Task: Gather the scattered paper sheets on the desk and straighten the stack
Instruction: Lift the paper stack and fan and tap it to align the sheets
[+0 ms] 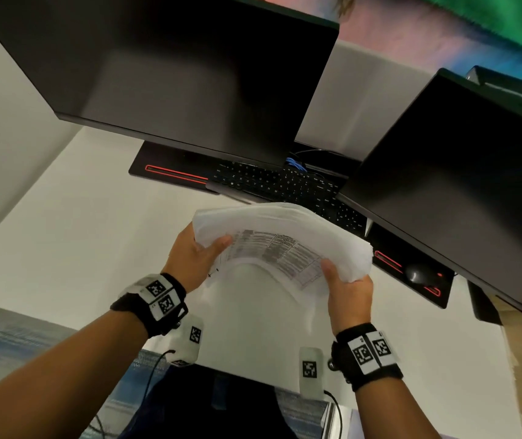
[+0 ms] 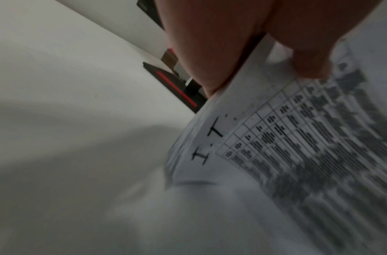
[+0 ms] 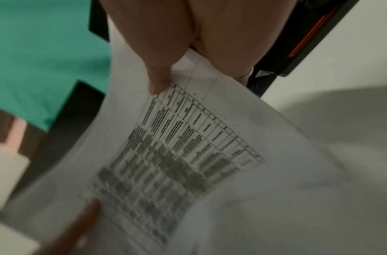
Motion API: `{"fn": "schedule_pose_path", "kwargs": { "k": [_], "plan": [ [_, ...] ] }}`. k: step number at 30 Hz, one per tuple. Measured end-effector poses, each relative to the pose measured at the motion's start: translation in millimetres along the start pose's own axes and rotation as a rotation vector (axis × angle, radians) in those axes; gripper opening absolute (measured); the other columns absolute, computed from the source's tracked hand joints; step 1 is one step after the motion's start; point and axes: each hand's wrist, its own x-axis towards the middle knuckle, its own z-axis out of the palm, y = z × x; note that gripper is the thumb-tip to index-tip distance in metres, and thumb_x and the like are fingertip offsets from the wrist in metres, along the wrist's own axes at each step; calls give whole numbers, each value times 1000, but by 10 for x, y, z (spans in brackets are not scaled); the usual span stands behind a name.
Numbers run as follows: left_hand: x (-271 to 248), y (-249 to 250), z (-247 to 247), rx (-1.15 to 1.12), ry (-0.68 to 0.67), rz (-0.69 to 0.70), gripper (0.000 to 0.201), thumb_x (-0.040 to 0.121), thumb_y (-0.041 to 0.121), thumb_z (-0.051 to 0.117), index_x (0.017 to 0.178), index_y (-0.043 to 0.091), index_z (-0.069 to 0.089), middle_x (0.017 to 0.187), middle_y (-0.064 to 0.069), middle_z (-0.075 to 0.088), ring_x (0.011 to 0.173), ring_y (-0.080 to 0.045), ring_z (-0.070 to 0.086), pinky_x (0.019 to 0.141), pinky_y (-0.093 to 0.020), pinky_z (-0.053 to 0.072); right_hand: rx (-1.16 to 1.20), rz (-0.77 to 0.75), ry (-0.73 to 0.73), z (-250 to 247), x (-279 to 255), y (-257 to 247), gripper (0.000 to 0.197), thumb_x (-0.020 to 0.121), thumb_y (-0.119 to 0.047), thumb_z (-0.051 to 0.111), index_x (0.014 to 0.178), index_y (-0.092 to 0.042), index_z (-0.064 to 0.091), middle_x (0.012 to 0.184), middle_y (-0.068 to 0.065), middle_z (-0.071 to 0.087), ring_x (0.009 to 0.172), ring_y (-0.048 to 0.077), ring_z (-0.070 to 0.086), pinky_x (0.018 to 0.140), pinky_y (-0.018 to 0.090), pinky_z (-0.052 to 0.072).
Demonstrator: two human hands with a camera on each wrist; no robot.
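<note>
A bundle of white paper sheets [image 1: 272, 245] with a printed table on its near face is held upright above the white desk [image 1: 63, 236], bowed in the middle and blurred at its lower part. My left hand [image 1: 196, 251] grips its left edge, thumb on the printed side. My right hand [image 1: 345, 280] grips the right edge the same way. In the left wrist view the thumb [image 2: 306, 51] presses the paper sheets [image 2: 297, 146]. In the right wrist view the thumb [image 3: 153, 65] pinches the paper sheets [image 3: 188, 155], and the other hand's thumb shows at the lower left.
Two dark monitors [image 1: 170, 74] [image 1: 462, 185] stand behind the paper. A black keyboard [image 1: 285, 185] lies on a black desk mat with red lines [image 1: 170, 174]. A black mouse [image 1: 418, 274] sits at the right. The desk's front edge is near my body.
</note>
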Motion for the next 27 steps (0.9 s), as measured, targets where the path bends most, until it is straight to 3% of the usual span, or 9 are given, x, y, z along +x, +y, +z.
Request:
{"fn": "schedule_pose_path", "kwargs": {
  "k": [4, 7, 11, 13, 15, 17, 20, 23, 27],
  "plan": [
    [47, 21, 89, 97, 59, -15, 36, 92, 25, 69, 124, 10, 65, 106, 7, 71, 89, 4, 67, 72, -5, 51, -61, 31, -1, 38, 53, 29, 33, 97, -17, 60, 130, -14, 54, 113, -3, 68, 106, 12, 66, 92, 28, 56],
    [175, 198, -55, 140, 42, -53, 29, 90, 27, 73, 115, 15, 67, 100, 6, 72, 89, -7, 69, 71, -17, 53, -107, 20, -37, -22, 106, -29, 26, 97, -17, 60, 122, -18, 54, 107, -10, 66, 97, 0, 63, 76, 10, 55],
    [352, -147, -163, 267, -17, -296, 38, 83, 35, 79, 112, 19, 60, 88, 2, 71, 68, -12, 65, 59, -27, 50, -356, 125, -111, -8, 301, 250, 29, 96, -24, 61, 122, -14, 53, 113, 1, 68, 100, 16, 67, 80, 25, 58],
    [308, -465, -117, 373, -24, -447, 47, 86, 42, 73, 122, 16, 57, 98, -7, 72, 77, -24, 67, 66, -32, 51, -513, 240, -145, 11, 358, 553, 42, 97, -28, 60, 133, -10, 48, 126, 11, 64, 111, 26, 64, 96, 39, 53],
    [191, -679, 1, 457, -53, -464, 42, 95, 38, 60, 129, 14, 54, 114, -10, 69, 98, -30, 66, 80, -36, 51, -607, 269, -183, 31, 344, 764, 44, 99, -28, 54, 138, -8, 45, 133, 11, 59, 118, 27, 59, 105, 39, 46],
    [115, -765, 115, 476, -68, -390, 37, 98, 27, 49, 131, 10, 50, 120, -14, 64, 105, -34, 63, 88, -43, 52, -613, 251, -165, 59, 307, 804, 40, 102, -21, 48, 139, -4, 43, 126, 4, 55, 117, 25, 56, 104, 33, 42],
    [118, -716, 92, 475, -110, -391, 34, 100, 16, 42, 132, 9, 49, 124, -11, 62, 109, -31, 60, 93, -41, 48, -524, 264, -127, 45, 269, 808, 34, 103, -15, 43, 135, -6, 49, 125, 6, 59, 117, 27, 58, 104, 39, 46],
    [154, -698, 10, 450, -128, -465, 33, 101, 12, 40, 133, 12, 51, 121, -8, 64, 106, -27, 60, 85, -35, 45, -401, 378, -67, -12, 297, 916, 29, 101, -19, 44, 124, -14, 60, 118, 7, 68, 108, 27, 65, 99, 48, 52],
    [161, -660, -74, 404, -68, -501, 19, 96, 6, 47, 105, 12, 63, 96, -6, 68, 78, -20, 60, 59, -25, 42, -328, 427, -50, 44, 241, 839, 20, 102, -17, 45, 105, -12, 64, 104, 11, 72, 97, 30, 69, 92, 50, 56]
  ]
}}
